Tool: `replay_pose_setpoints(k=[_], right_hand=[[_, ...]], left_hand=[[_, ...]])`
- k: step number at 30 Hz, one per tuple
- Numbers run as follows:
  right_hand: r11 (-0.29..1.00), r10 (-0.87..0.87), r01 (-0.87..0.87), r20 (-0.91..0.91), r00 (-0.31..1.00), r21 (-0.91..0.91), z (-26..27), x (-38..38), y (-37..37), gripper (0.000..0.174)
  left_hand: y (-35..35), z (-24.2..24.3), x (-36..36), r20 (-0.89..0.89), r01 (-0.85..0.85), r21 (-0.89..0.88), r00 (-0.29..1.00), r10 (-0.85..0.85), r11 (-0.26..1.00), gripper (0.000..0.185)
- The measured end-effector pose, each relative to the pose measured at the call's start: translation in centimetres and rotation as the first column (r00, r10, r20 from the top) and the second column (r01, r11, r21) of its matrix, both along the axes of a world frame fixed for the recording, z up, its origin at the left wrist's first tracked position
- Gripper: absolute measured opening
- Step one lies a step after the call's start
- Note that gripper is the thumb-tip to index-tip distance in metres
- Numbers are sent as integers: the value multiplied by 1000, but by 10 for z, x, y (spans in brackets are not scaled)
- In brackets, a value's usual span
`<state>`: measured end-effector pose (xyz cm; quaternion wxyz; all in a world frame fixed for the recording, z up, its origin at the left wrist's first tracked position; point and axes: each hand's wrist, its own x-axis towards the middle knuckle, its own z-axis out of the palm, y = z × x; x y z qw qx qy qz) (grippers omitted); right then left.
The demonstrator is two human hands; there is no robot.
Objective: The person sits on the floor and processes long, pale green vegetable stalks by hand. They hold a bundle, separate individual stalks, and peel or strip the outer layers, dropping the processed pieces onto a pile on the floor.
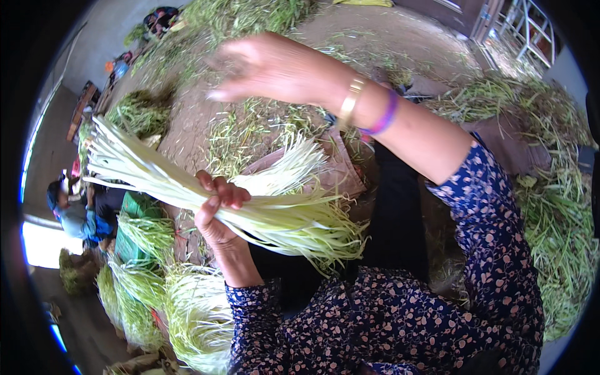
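My left hand (222, 201) grips the middle of a thick bundle of long, pale green and white leafy stalks (154, 171); the white ends fan out to the upper left, the greener tips droop to the right over my lap. Raised above the bundle, my right hand (253, 70) is blurred by motion, its fingers apart, with nothing seen in them. Below and between the hands, a smaller bunch of white stalks (300, 164) lies on a brownish cloth (344, 164) on the floor.
Heaped bunches of pale stalks (201, 314) lie at the lower left, beside a green wrapped bundle (136, 225). Loose green leaves (558, 243) pile up at the right, more at the top. A person (77, 218) sits at the far left; a metal gate (527, 35) stands upper right.
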<state>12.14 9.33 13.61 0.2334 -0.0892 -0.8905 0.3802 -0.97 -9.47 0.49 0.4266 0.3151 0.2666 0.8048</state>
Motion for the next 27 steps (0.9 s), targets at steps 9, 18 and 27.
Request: replay_pose_setpoints(k=[9, 18, 27], right_hand=[[851, 474, -395, 180, 862, -347, -121, 20, -46, 36], [745, 618, -430, 287, 732, -510, -142, 1, -76, 40], [438, 715, -151, 242, 656, -886, -165, -14, -93, 36]], left_hand=[[-68, -23, -44, 182, 9, 209, 982, -48, 978, 26], [-86, -41, -53, 192, -6, 264, 980, -47, 965, 28], [-81, -46, -56, 194, 0, 326, 979, -67, 945, 25]])
